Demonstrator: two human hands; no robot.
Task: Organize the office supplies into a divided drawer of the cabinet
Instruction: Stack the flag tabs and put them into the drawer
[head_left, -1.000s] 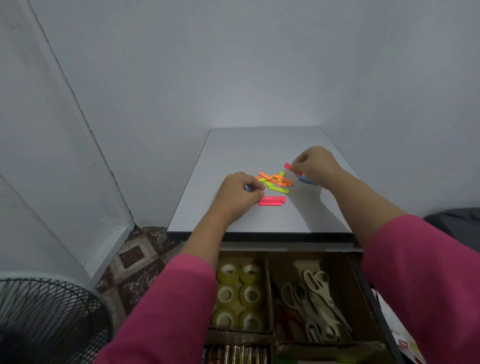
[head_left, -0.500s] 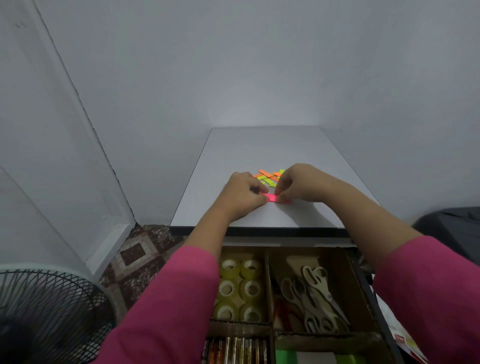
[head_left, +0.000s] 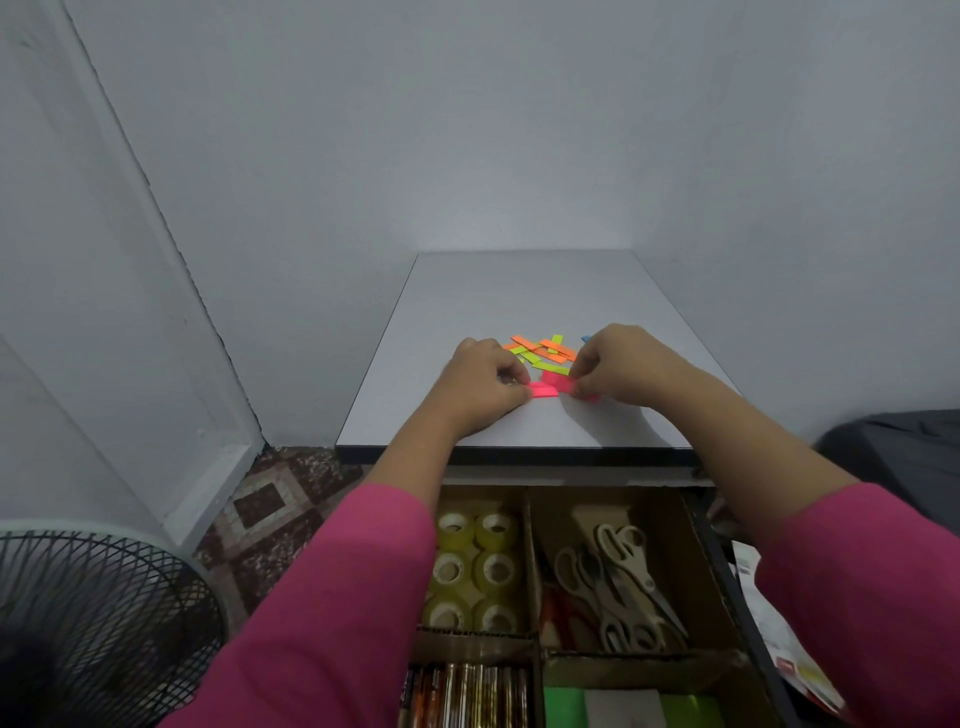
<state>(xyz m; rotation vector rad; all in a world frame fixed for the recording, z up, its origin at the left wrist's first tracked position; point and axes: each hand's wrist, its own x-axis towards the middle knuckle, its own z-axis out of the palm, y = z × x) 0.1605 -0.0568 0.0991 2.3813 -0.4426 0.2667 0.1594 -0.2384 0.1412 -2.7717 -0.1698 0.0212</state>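
Here, pink sticky tabs (head_left: 545, 391) between both hands, left grip (head_left: 483, 387) and right grip (head_left: 618, 366) pinching them.

From my remote seat I see two bare forearms coming up from the bottom edge of the view. Each wears a plain magenta-pink sleeve, the left sleeve (head_left: 332, 597) and the right sleeve (head_left: 862, 587) alike, pushed back so the cuffs end partway along the forearms. The fabric looks soft and unpatterned. The left hand (head_left: 480, 387) and right hand (head_left: 621, 364) are ungloved.
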